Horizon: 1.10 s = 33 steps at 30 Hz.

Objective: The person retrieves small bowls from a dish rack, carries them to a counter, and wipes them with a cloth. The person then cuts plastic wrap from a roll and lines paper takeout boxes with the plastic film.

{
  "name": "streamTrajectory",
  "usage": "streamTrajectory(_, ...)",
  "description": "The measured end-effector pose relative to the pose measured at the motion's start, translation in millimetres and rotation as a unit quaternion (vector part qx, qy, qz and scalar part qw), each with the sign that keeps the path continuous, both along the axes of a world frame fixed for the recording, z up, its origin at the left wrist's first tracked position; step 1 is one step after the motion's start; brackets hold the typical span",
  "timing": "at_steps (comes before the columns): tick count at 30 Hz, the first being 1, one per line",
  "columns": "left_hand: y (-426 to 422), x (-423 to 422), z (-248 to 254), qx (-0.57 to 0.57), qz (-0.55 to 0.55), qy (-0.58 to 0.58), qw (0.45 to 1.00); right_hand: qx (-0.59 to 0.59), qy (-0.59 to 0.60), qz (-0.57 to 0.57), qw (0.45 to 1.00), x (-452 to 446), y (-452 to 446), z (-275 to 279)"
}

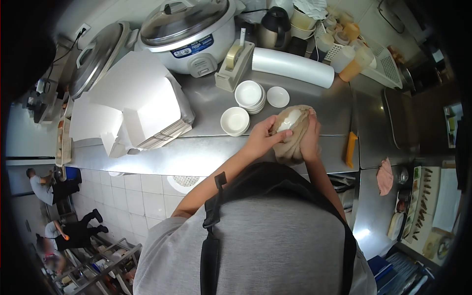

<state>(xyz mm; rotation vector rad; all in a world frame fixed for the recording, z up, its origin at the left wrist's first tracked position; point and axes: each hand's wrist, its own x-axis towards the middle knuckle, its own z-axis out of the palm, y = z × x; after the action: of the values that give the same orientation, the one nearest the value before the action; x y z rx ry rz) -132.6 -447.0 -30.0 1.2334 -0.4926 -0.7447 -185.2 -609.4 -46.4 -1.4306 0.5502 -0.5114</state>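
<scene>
In front of my chest, above the steel counter's front edge, a beige cloth (291,147) is bunched around a small white bowl (293,117), which shows only in part. My left hand (265,137) grips the bowl, its thumb lying across the near side. On the other side my right hand (309,137) is wrapped round the cloth, pressing it against the bowl. Beyond my left hand stand a stack of small white bowls (248,93) and a second, lower stack (235,121). One small white dish (278,97) sits just past the cloth.
White cardboard boxes (147,108) are stacked at left, before a large rice cooker (191,39). A tape dispenser (235,64) and a white roll (292,66) lie behind the bowls. An orange-yellow object (351,149) is at right. Two people (64,236) are at lower left.
</scene>
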Motion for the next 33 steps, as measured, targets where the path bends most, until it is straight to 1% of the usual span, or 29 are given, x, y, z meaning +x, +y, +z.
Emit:
streamTrajectory(2,12.1,-1.6,18.6,-0.011,0.05,-0.027,0.998,0.003,-0.032,0.004,0.999,14.6,16.8,15.2)
streamTrajectory(3,16.9,-1.4,25.7,-0.025,0.086,0.017,0.996,0.006,-0.048,0.006,0.999,20.5,24.2,25.2)
streamTrajectory(4,22.3,0.6,27.0,-0.042,0.111,0.035,0.992,-0.097,-0.078,0.014,0.992,27.2,29.5,33.9)
streamTrajectory(5,28.7,3.1,27.7,-0.059,0.136,0.052,0.988,-0.2,-0.107,0.023,0.974,34.7,33.4,43.2)
streamTrajectory(6,35.7,6.1,28.6,-0.076,0.161,0.069,0.981,-0.3,-0.137,0.032,0.943,40.1,36.2,52.6)
streamTrajectory(7,44.4,8.7,30.4,-0.055,0.184,0.093,0.977,-0.317,-0.116,0.046,0.94,40.7,39.6,63.6)
streamTrajectory(9,57.9,12.4,26.3,-0.042,0.231,0.025,0.972,-0.349,-0.076,0.073,0.931,40.7,47.0,80.4)
streamTrajectory(10,62.9,13.8,26.2,-0.036,0.251,-0.01,0.967,-0.358,-0.071,0.061,0.929,43.2,46.2,81.2)
streamTrajectory(11,67.6,13.0,26.4,-0.001,0.284,-0.043,0.958,-0.367,-0.065,0.049,0.927,45.1,42.7,81.4)
streamTrajectory(12,73.7,12.7,27.5,0.058,0.299,-0.136,0.943,-0.376,-0.059,0.036,0.924,47.9,41.5,82.0)
streamTrajectory(13,80.4,12.4,30.9,0.118,0.309,-0.228,0.916,-0.379,-0.082,0.027,0.921,52.2,42.5,84.5)
streamTrajectory(14,85.6,13.3,32.5,0.176,0.314,-0.316,0.878,-0.382,-0.106,0.016,0.918,57.4,42.9,87.7)
streamTrajectory(17,93.9,20.7,15.1,0.275,0.295,-0.442,0.801,-0.381,-0.173,-0.014,0.908,75.9,45.3,82.2)
streamTrajectory(18,97.0,21.8,3.4,0.286,0.271,-0.462,0.795,-0.38,-0.197,-0.023,0.904,84.5,46.8,79.9)
streamTrajectory(20,98.2,25.5,-11.4,0.305,0.221,-0.501,0.779,-0.526,-0.119,0.083,0.838,102.2,46.4,80.0)
streamTrajectory(21,96.6,22.8,-19.4,0.312,0.226,-0.499,0.776,-0.591,-0.077,0.134,0.792,107.7,46.7,79.4)
streamTrajectory(22,93.9,17.7,-20.5,0.32,0.231,-0.497,0.773,-0.612,-0.03,0.187,0.768,111.4,51.0,74.5)
streamTrajectory(24,94.3,15.8,-24.0,0.334,0.232,-0.503,0.762,-0.641,0.063,0.29,0.708,117.9,61.7,47.6)
streamTrajectory(25,95.5,16.7,-28.6,0.34,0.228,-0.51,0.756,-0.683,0.033,0.288,0.671,120.7,60.4,21.6)
streamTrajectory(28,99.2,19.2,-28.5,0.36,0.229,-0.512,0.745,-0.681,0.041,0.274,0.678,121.5,64.6,17.2)
streamTrajectory(31,101.6,23.5,-23.9,0.375,0.231,-0.507,0.741,-0.697,0.042,0.279,0.659,122.4,61.9,6.9)
streamTrajectory(33,103.8,29.8,-21.9,0.38,0.231,-0.513,0.734,-0.724,0.076,0.256,0.636,116.9,69.3,-2.3)
